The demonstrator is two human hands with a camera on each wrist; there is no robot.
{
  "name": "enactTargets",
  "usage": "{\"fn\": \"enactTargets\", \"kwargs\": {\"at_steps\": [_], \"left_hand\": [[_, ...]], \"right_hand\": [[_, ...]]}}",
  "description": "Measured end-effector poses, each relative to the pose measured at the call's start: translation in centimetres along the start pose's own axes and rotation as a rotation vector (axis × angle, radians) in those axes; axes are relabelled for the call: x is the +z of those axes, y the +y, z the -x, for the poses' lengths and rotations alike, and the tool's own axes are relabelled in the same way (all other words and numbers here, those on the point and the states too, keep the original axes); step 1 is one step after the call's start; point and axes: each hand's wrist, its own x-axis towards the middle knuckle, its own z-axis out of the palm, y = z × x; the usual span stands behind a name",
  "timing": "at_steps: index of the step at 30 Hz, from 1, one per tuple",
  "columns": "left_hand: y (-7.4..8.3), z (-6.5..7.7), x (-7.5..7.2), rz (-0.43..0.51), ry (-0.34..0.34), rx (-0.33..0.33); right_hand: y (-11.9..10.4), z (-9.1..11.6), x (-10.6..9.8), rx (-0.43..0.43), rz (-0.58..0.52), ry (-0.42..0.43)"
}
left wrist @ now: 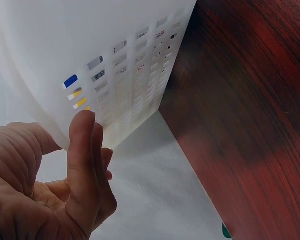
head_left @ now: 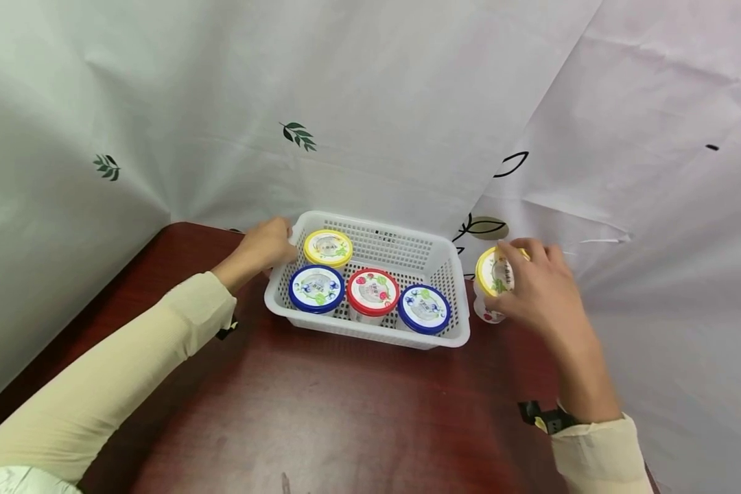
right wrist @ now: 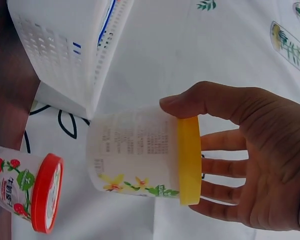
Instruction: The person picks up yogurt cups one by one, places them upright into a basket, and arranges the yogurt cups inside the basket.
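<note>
My left hand [head_left: 262, 243] holds the left rim of a white perforated plastic basket [head_left: 370, 332], with fingers against its outer wall in the left wrist view. My right hand [head_left: 540, 288] grips a yellow-lidded cup [right wrist: 140, 152] around its lid end, just right of the basket. Flowers and small print mark that cup's side. Below it stands a red-lidded cup [right wrist: 40, 192] with strawberry pictures, mostly hidden in the head view. Inside the basket are a yellow-lidded cup [head_left: 328, 248], two blue-lidded cups [head_left: 316, 289] [head_left: 424, 309] and another red-lidded cup [head_left: 373, 291].
A dark red wooden table [head_left: 321, 418] carries the basket. White cloth [head_left: 370, 103] with leaf prints hangs behind and along both sides, close to the basket's back edge. Within the basket, bare perforated floor shows at the back right.
</note>
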Motion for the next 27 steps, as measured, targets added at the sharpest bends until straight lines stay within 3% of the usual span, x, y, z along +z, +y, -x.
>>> {"fn": "enactTargets", "kwargs": {"at_steps": [10, 27], "left_hand": [[-0.2, 0.2, 0.0, -0.006, 0.004, 0.007], [-0.1, -0.2, 0.1, -0.023, 0.026, 0.020]], "right_hand": [[-1.9, -1.0, 1.1, -0.016, -0.047, 0.032], [-3.7, -3.2, 2.0, -0.053, -0.059, -0.028]]}}
